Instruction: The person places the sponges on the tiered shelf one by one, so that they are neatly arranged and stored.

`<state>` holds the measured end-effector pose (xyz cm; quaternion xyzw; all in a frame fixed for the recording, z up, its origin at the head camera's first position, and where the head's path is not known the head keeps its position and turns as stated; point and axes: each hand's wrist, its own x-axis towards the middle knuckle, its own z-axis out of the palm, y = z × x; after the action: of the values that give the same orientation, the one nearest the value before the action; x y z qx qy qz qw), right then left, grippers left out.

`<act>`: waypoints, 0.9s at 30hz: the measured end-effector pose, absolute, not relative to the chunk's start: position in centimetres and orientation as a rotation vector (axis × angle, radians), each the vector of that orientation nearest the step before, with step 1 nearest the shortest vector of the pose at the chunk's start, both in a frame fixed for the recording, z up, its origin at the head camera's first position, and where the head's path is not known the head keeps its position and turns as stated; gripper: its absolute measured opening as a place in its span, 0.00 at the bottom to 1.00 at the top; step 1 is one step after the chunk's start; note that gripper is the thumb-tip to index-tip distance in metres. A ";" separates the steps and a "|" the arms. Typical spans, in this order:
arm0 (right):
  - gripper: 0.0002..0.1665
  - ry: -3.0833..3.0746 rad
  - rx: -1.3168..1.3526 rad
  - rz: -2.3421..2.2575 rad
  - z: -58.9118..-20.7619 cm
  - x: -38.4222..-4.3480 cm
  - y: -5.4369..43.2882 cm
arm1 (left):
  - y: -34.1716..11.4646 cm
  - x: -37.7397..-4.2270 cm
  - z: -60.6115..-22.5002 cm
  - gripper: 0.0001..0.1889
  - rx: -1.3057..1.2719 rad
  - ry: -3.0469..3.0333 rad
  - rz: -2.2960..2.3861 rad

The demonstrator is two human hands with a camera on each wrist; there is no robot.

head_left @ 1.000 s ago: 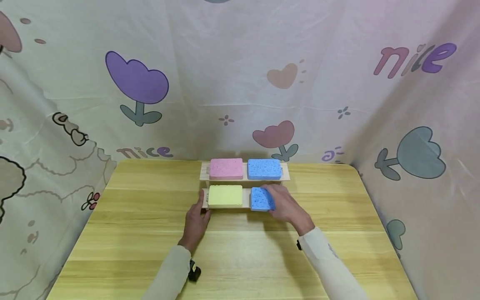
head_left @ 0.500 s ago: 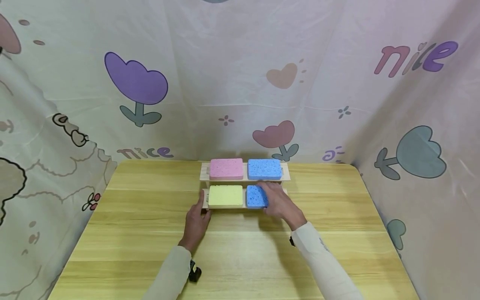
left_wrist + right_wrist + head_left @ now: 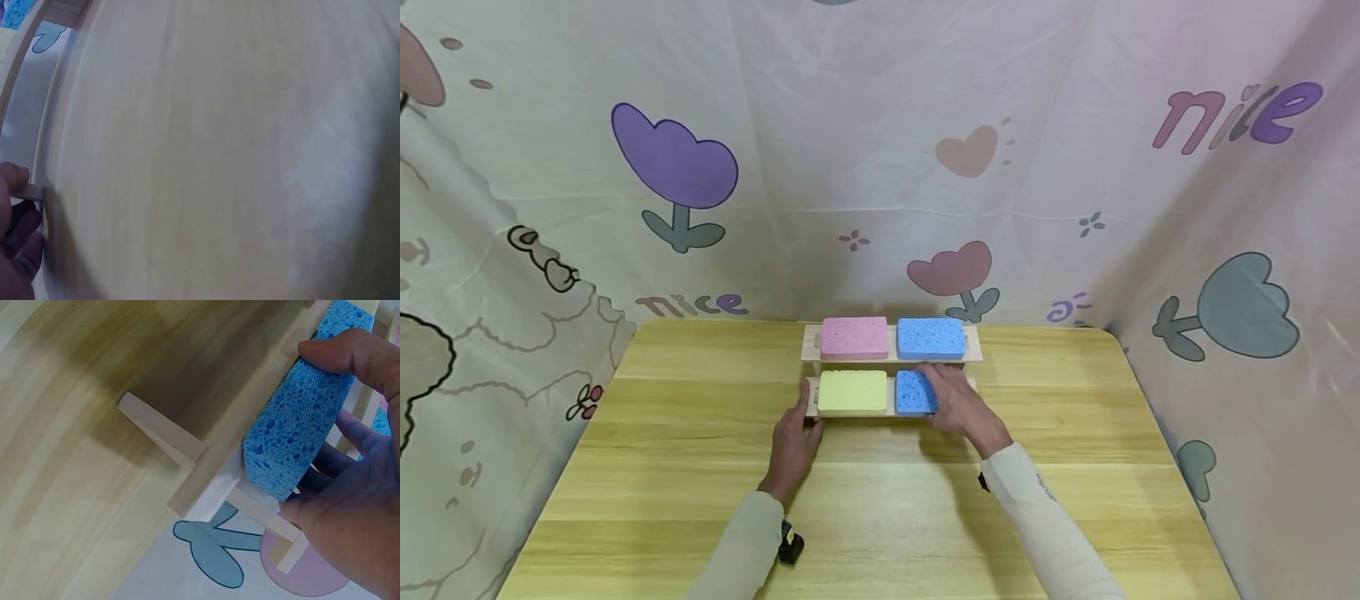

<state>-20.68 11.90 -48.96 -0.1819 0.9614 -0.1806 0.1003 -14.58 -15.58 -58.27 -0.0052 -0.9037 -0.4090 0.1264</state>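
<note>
A two-tier wooden rack [image 3: 973, 343] stands on the table by the back wall. My right hand [image 3: 961, 402] grips a blue sponge [image 3: 914, 393] at the right of the lower tier; in the right wrist view its thumb lies on the sponge's near edge and the fingers reach behind. Left of it lies a yellow sponge [image 3: 852, 392]. On the upper tier are a pink sponge [image 3: 854, 338] and a second blue sponge [image 3: 931, 339]. My left hand [image 3: 793, 446] holds the rack's left end, thumb and fingers about a wooden piece [image 3: 31, 192] in the left wrist view.
The wooden table [image 3: 880, 517] reaches out in front and to both sides of the rack. A patterned cloth [image 3: 820, 167] hangs behind it and along the left and right sides.
My right hand has moved left and slightly away from me, bringing the blue sponge onto the lower tier nearer the yellow one; in the last half second it barely moves. My left hand stays put.
</note>
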 end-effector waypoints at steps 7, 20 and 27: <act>0.50 2.834 -0.534 -0.524 -49.2 -21.0 12.0 | -15.6 -14.6 -58.3 0.42 -0.028 -2.627 -1.179; 0.50 2.818 -0.566 -0.475 -49.1 -21.5 12.2 | -15.6 -14.6 -58.5 0.41 -0.025 -2.624 -1.187; 0.50 2.827 -0.577 -0.452 -49.0 -21.5 12.1 | -15.7 -14.7 -58.4 0.42 -0.004 -2.648 -1.179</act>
<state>-21.46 12.08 -48.97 -0.1965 0.9621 -0.1537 0.1104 -14.65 -15.67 -58.37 -0.0013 -0.9068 -0.4038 0.1211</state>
